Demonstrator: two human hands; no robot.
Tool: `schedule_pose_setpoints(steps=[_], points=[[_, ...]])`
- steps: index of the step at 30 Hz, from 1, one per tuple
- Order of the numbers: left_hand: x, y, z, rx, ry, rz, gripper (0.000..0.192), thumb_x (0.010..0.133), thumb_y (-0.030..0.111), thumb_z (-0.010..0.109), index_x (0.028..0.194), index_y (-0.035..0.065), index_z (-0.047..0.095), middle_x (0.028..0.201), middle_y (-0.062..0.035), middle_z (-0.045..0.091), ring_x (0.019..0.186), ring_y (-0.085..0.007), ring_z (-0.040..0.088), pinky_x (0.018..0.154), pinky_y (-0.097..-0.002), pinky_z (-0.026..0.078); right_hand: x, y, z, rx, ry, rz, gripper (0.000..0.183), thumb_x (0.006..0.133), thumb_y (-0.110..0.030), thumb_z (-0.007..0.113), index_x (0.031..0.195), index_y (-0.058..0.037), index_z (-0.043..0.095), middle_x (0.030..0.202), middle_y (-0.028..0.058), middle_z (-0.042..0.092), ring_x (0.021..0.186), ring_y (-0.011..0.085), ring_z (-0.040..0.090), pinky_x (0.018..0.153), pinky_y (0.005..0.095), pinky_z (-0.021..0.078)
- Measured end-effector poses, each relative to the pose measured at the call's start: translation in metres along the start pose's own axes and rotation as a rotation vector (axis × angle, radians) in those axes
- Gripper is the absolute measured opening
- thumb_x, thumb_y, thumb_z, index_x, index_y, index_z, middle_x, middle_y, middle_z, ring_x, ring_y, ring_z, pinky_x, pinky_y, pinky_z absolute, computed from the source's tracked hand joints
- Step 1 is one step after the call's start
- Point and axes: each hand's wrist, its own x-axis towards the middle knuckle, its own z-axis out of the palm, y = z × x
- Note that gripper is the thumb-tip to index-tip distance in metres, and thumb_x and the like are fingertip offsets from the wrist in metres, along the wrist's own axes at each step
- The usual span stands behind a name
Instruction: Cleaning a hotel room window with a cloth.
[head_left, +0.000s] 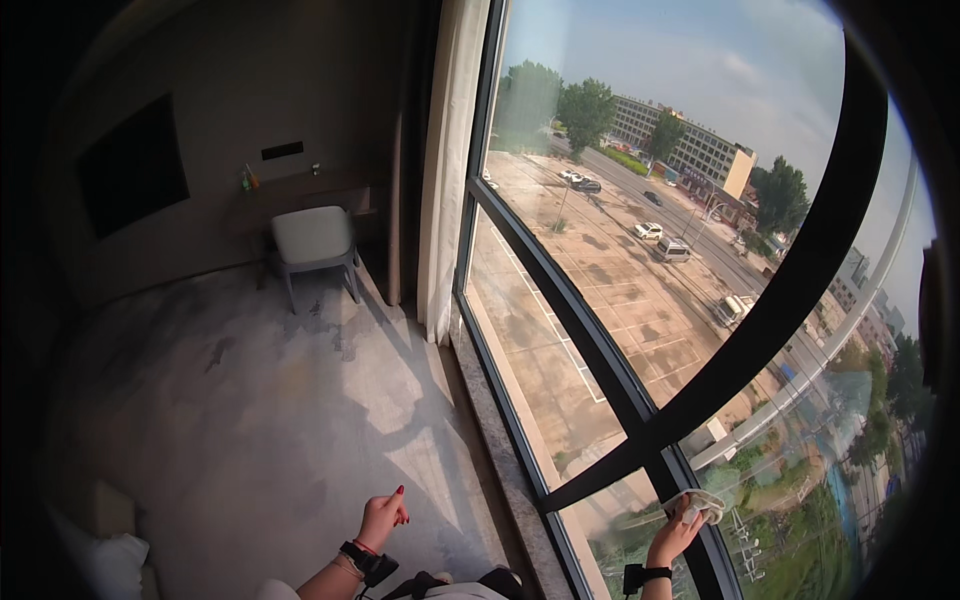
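My right hand (675, 532) presses a crumpled whitish cloth (703, 505) against the dark metal window frame (686, 487), just below the point where the bars cross. A black strap with a small device is on that wrist. My left hand (381, 517) is raised over the carpet at the bottom centre, its fingers curled and the thumb pointing up. Nothing shows in it, though the palm side is partly hidden. Red nails, a red cord and a black strap with a device show on the left hand and wrist.
A stone sill (499, 439) runs along the window base. A light curtain (444, 172) hangs at the window's far end. Beyond stand a pale chair (313, 236), a desk (289, 191) with small items and a dark wall screen (133, 166). White bedding (120, 559) is at the lower left.
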Motion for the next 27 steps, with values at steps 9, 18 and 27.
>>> schedule_pose_setpoints(steps=[9, 18, 27], points=[[0.061, 0.033, 0.014, -0.022, -0.056, 0.045, 0.061, 0.102, 0.040, 0.049, 0.058, 0.0000, 0.061, 0.053, -0.0014, 0.052, 0.049, -0.0067, 0.045, 0.049, -0.0233, 0.035, 0.008, -0.057, -0.025, 0.196, -0.037, 0.096, 0.049, 0.076, 0.011, 0.055, 0.118, -0.0100, 0.065, 0.115, 0.0191, 0.064, 0.110, 0.0382, 0.059, 0.092, 0.0444, 0.0478], [0.166, 0.094, 0.022, -0.005, -0.022, 0.052, 0.060, 0.104, 0.038, 0.045, 0.060, 0.0003, 0.061, 0.051, 0.0004, 0.046, 0.049, -0.0075, 0.045, 0.050, -0.0244, 0.037, 0.093, -0.217, 0.046, 0.662, -0.038, -0.295, 0.042, 0.076, 0.009, 0.055, 0.109, -0.0126, 0.070, 0.107, 0.0168, 0.069, 0.100, 0.0398, 0.063, 0.086, 0.0447, 0.0495], [0.261, 0.136, 0.001, -0.086, 0.146, 0.147, 0.058, 0.104, 0.037, 0.043, 0.067, -0.0007, 0.066, 0.054, -0.0006, 0.049, 0.052, -0.0089, 0.047, 0.054, -0.0253, 0.041, 0.198, -0.305, 0.165, 0.320, -0.128, -0.193, 0.056, 0.072, 0.010, 0.058, 0.115, -0.0241, 0.071, 0.108, 0.0119, 0.069, 0.111, 0.0345, 0.060, 0.093, 0.0431, 0.0489]])
